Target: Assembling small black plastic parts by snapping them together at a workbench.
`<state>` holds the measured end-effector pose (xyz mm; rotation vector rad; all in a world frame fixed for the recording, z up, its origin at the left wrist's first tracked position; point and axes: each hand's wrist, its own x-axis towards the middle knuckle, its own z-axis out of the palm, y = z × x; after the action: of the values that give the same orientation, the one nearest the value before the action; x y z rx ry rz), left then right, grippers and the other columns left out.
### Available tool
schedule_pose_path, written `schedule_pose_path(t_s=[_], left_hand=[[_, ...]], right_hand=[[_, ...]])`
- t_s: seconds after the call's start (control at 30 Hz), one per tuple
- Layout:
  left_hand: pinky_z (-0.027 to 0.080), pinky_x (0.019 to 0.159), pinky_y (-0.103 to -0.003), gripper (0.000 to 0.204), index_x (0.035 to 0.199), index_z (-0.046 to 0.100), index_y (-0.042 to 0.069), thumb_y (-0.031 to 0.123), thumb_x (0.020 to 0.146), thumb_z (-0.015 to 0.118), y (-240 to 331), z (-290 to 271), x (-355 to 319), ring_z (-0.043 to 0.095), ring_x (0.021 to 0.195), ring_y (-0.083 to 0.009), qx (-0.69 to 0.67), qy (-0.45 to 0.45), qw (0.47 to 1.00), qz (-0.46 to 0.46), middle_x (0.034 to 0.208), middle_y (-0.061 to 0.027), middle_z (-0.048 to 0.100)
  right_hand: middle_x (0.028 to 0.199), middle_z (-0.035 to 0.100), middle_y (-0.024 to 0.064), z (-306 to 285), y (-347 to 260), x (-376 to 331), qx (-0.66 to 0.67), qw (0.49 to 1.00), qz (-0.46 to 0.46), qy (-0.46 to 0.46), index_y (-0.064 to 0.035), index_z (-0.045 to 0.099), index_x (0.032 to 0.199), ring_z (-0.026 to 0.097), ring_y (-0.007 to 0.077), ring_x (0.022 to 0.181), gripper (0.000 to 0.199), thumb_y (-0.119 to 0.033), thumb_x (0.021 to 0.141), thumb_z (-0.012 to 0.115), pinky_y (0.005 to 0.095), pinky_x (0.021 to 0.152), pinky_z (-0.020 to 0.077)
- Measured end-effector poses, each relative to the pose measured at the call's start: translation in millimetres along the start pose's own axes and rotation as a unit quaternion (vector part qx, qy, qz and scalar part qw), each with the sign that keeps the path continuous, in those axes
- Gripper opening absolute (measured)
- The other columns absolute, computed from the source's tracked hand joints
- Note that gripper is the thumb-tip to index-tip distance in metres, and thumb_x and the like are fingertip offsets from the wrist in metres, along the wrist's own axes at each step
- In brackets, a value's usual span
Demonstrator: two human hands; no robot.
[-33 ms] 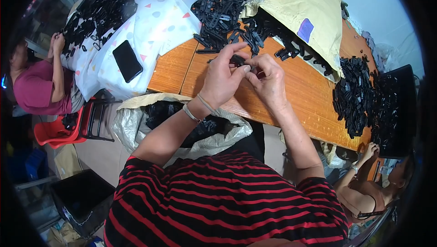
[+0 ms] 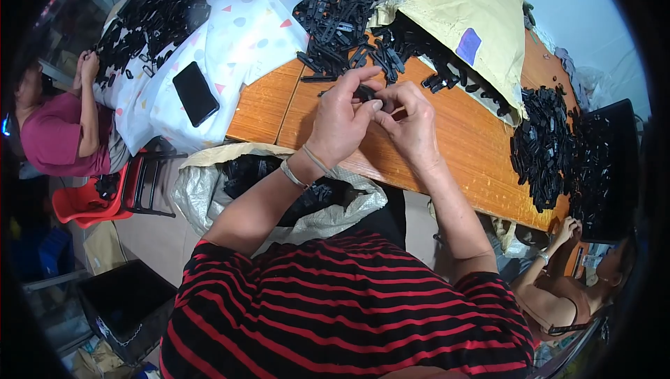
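Above the wooden table (image 2: 460,145), my two hands meet around a small black plastic piece (image 2: 364,93). My left hand (image 2: 338,117) pinches it between thumb and fingers, with the index finger stretched out above. The fingertips of my right hand (image 2: 413,117) close on the piece from the other side and partly cover it, so its exact shape is hard to make out. Just beyond my hands lies a heap of similar narrow black plastic pieces (image 2: 335,19). An open woven sack (image 2: 192,187) holding dark contents hangs below the table's near edge.
A large tan sack (image 2: 453,2) spills black pieces at the back. To the left, a black phone (image 2: 195,94) rests on a patterned white sheet (image 2: 241,30). Another pile (image 2: 541,149) lies right. Co-workers sit on both sides, one by a red chair (image 2: 91,201).
My right hand's fingers have shifted very slightly to the left at the black plastic piece. Everything else looks the same.
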<state>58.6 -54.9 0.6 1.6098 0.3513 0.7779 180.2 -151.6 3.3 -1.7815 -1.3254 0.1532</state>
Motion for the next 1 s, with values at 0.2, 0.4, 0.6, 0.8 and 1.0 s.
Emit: schedule_pose_path(t_s=[0.2, 0.4, 0.6, 0.8, 1.0], left_hand=[[0.054, 0.073, -0.026, 0.047, 0.129, 0.051, 0.005, -0.008, 0.084, 0.058, -3, -7, -8, 0.065, 0.084, -0.0135, 0.029, 0.001, 0.999, 0.017, 0.092, -0.0083, 0.066], [0.054, 0.071, -0.025, 0.052, 0.133, 0.048, 0.007, -0.008, 0.084, 0.058, -12, -8, -10, 0.065, 0.082, -0.0121, 0.009, 0.016, 1.000, 0.004, 0.093, -0.0082, 0.066], [0.053, 0.073, -0.025, 0.050, 0.134, 0.046, 0.006, -0.006, 0.086, 0.058, -7, -14, -18, 0.063, 0.084, -0.0110, -0.039, 0.022, 0.999, 0.004, 0.093, -0.0058, 0.064], [0.047, 0.073, -0.025, 0.022, 0.109, 0.062, 0.001, 0.003, 0.087, 0.063, 43, -86, -54, 0.060, 0.082, -0.0118, 0.159, -0.223, 0.954, -0.123, 0.088, -0.0040, 0.065], [0.049, 0.069, -0.032, 0.007, 0.088, 0.064, -0.001, 0.003, 0.082, 0.066, 44, -85, -40, 0.063, 0.074, -0.0207, 0.319, -0.197, 0.920, 0.114, 0.085, -0.0084, 0.066]], right_hand=[[0.084, 0.064, 0.0049, 12, 8, -4, 0.132, 0.978, 0.132, -0.096, -0.0012, 0.056, 0.102, 0.063, 0.0118, 0.076, 0.039, -0.003, 0.071, 0.080, 0.0256, 0.066, 0.0537], [0.079, 0.067, 0.0119, 31, 17, -14, 0.034, 0.998, 0.046, -0.022, 0.0015, 0.058, 0.100, 0.066, 0.0183, 0.072, 0.031, -0.011, 0.079, 0.076, 0.0324, 0.063, 0.0526], [0.083, 0.067, 0.0086, 37, 8, -20, 0.172, 0.981, 0.091, -0.025, 0.0005, 0.059, 0.103, 0.064, 0.0136, 0.077, 0.029, -0.012, 0.082, 0.074, 0.0293, 0.067, 0.0515], [0.088, 0.067, 0.0050, -8, 18, -26, 0.178, 0.958, 0.048, -0.221, -0.0024, 0.065, 0.108, 0.063, 0.0105, 0.081, 0.024, -0.012, 0.086, 0.070, 0.0253, 0.069, 0.0502], [0.086, 0.063, 0.0127, -59, 84, 11, -0.237, 0.970, 0.042, -0.027, -0.0042, 0.068, 0.094, 0.064, 0.0274, 0.079, 0.012, -0.006, 0.083, 0.064, 0.0361, 0.069, 0.0508]])
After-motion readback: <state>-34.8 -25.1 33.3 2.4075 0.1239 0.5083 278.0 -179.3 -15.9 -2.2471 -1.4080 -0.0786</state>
